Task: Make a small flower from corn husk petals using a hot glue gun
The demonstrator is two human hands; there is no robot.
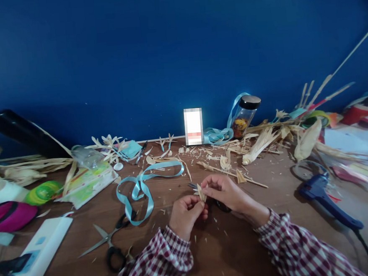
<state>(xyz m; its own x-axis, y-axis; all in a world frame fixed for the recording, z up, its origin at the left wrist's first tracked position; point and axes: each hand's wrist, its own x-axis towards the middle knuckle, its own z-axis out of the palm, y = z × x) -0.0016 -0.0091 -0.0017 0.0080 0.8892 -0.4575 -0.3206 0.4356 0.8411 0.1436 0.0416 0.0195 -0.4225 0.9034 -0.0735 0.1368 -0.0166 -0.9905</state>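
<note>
Both my hands meet over the middle of the brown table. Between finger and thumb, my left hand [187,211] pinches the lower end of a small pale piece of corn husk [201,192], pointed like a petal. My right hand [222,191] is closed at the upper part of the same piece, its fingertips pressed against it. Under and behind the hands show thin metal tips and a dark loop, perhaps another pair of scissors, mostly hidden. To the left, black-handled scissors [107,239] lie spread apart beside a loose light-blue ribbon [151,204].
A blue glue gun [330,201] lies at right with its cord trailing forward. At left stands a white power strip [42,253] with plugs. Husks [260,145], scraps and a lidded glass jar [245,116] line the back, before a blue wall [134,53].
</note>
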